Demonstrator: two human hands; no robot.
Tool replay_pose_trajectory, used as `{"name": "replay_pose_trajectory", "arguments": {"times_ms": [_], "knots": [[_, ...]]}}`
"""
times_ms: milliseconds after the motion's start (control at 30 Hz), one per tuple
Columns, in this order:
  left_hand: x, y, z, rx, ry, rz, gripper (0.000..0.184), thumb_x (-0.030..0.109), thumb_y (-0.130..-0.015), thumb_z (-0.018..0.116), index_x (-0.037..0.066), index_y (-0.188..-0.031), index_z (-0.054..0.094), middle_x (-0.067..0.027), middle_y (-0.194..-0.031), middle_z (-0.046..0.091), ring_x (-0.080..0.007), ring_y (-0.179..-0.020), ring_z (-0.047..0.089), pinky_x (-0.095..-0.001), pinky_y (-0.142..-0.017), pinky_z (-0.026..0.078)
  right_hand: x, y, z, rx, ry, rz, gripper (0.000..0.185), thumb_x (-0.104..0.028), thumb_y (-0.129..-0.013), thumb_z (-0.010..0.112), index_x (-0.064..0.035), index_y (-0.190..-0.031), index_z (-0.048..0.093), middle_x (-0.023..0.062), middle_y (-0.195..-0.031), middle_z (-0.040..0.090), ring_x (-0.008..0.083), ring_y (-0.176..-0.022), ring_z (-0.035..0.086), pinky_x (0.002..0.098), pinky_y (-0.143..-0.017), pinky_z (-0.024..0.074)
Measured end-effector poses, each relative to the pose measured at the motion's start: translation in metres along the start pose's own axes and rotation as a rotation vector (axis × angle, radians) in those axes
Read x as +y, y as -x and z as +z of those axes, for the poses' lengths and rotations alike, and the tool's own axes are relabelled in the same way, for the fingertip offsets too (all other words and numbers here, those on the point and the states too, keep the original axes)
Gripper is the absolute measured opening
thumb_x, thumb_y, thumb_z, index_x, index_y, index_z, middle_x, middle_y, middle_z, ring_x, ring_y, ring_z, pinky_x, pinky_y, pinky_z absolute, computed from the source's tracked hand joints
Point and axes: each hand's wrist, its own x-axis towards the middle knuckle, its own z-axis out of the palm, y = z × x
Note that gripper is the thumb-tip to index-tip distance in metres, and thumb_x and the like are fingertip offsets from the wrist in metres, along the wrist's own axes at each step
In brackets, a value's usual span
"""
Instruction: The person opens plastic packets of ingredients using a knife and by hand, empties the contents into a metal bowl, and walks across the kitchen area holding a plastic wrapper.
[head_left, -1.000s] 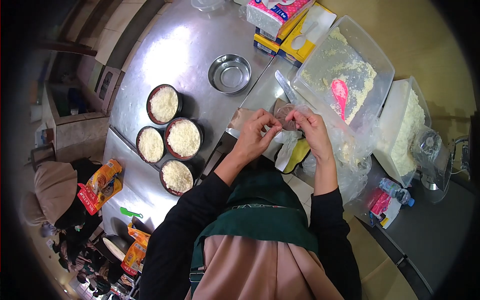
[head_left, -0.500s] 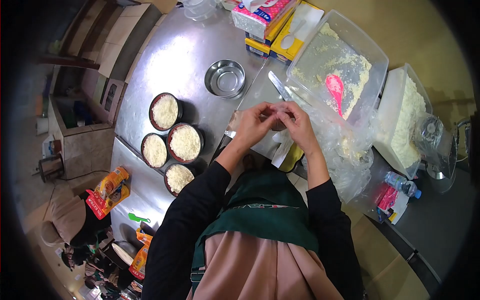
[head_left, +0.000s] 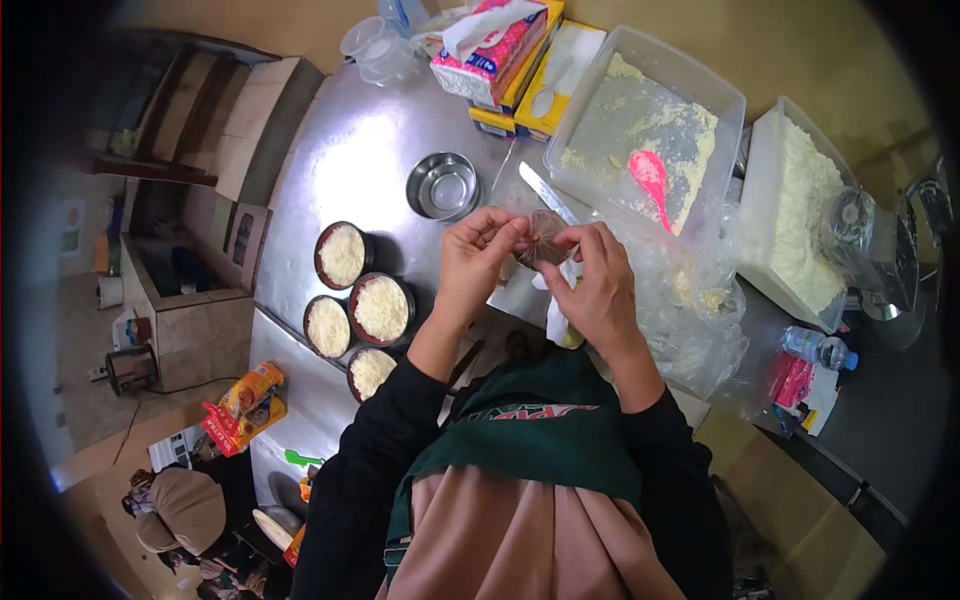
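Steel counter (head_left: 330, 180) lies before you. Right of the metal bowl (head_left: 443, 187) and nearer you, your left hand (head_left: 470, 262) and right hand (head_left: 598, 288) pinch a brown pleated piece (head_left: 541, 240), each grip closed on one edge, probably to spread it. Right of the bowl, a knife (head_left: 547, 192) and crumpled plastic (head_left: 690, 320) narrow your room; left stand filled pots (head_left: 368, 248).

Pleated piece (head_left: 541, 240): translucent brown, radial fold lines. Apron (head_left: 545, 445), near: dark green, lettering (head_left: 535, 410) red and white. Sleeves (head_left: 385, 440): black. Tubs (head_left: 368, 252), left: black walls, reddish-brown inner rims, contents (head_left: 381, 308) off-white. Spoon (head_left: 648, 172), far right: bright pink. Tissue pack (head_left: 492, 62), far: pink, white-patterned. Boxes (head_left: 535, 124) beneath: yellow, dark blue. Pouch (head_left: 246, 405), left: orange and red. Bottle cap (head_left: 851, 361), right: blue.
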Motion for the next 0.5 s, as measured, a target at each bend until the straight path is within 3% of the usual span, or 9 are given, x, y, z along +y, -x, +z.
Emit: {"name": "replay_pose_trajectory", "arguments": {"times_ms": [233,500], "knots": [[0.058,0.029,0.019,-0.022,-0.001,0.192,0.005,0.004,-0.086,0.060,-0.001,-0.088,0.061,-0.0063,-0.083,0.066,-0.0104,-0.075,0.062,-0.0230,-0.071,0.051,-0.046,-0.011,-0.022,0.179,0.106,-0.222,0.025,-0.010,-0.070,0.070,-0.0078,-0.087,0.051,0.0057,-0.080,0.051,0.0244,-0.076,0.054,0.0365,-0.067,0.0419],[0.077,0.049,0.021,0.010,0.105,0.172,0.004,0.003,-0.086,0.061,0.000,-0.088,0.061,-0.0055,-0.085,0.065,-0.0100,-0.075,0.062,-0.0220,-0.069,0.053,-0.063,-0.010,-0.030,0.168,-0.031,-0.296,0.017,0.000,-0.072,0.063,-0.0053,-0.082,0.051,0.0087,-0.077,0.050,0.0263,-0.072,0.054,0.0363,-0.064,0.0437]]}}
